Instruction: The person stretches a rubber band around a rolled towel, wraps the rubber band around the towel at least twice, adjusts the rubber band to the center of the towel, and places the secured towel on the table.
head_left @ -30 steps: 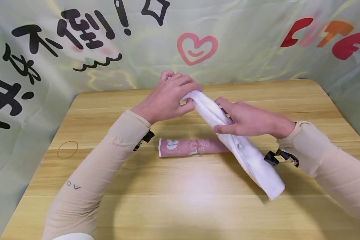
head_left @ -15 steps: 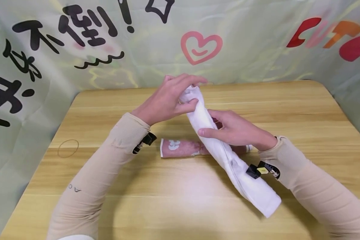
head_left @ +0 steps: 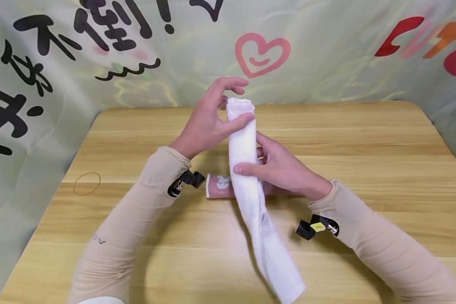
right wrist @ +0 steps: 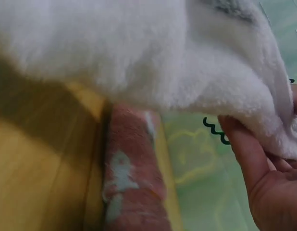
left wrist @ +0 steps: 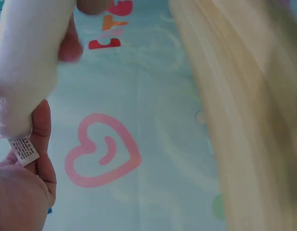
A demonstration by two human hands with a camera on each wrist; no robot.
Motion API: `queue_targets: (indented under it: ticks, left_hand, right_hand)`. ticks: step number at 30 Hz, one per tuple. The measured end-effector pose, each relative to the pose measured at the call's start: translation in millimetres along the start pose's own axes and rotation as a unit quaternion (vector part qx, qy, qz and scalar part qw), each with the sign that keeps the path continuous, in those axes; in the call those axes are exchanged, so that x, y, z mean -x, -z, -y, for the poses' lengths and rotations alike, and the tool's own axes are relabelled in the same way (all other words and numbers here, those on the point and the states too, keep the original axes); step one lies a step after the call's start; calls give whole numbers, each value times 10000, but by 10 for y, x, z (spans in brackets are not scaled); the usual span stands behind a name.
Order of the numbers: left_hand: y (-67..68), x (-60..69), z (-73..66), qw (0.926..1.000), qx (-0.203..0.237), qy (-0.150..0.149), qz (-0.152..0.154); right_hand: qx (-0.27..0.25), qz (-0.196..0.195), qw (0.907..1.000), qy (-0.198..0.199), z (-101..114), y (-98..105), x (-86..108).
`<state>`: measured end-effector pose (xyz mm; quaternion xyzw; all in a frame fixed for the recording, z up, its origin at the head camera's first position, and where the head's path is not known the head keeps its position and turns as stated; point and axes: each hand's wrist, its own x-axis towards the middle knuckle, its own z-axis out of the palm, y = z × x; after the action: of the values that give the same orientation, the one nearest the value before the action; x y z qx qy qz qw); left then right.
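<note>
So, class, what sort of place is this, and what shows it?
Probably a small recording booth: a wooden table, a printed backdrop behind it, and wrist-worn cameras.

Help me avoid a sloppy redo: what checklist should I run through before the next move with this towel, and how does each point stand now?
1. Left hand has the towel near its far end: ok, thumb laid across the front.
2. Right hand supports it lower down: ok, thumb also on the front.
3. Towel straight along its length: not ok, the near part slants off to the right.
4. Label tucked in: not ok, it sticks out at the far end.
5. Towel clear of the pink roll: cannot tell, it crosses over it but contact is hidden.
6. Loose band within sight: ok, on the table at left.
</note>
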<state>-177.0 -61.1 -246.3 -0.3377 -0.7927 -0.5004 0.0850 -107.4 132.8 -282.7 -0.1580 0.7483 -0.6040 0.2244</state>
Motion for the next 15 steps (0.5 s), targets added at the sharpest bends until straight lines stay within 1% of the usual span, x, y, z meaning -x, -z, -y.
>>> queue_targets:
  ticks: [3, 6, 11, 15]
  left_hand:
    - [-44, 44, 49, 9982, 424, 394, -176]
    - [-96, 97, 99, 9952, 647, 672, -305]
    - [-173, 181, 190, 9921, 770, 891, -438]
    - [-184, 266, 266, 9900, 797, 1031, -548]
  right_hand:
    - [-383, -8, 9993, -9, -43, -64, -39]
    - [-446, -58, 9989, 93, -93, -104, -64]
    - [-449, -248, 9986, 134, -168, -124, -82]
    - [-378, -299, 9987, 157, -204, -117, -105]
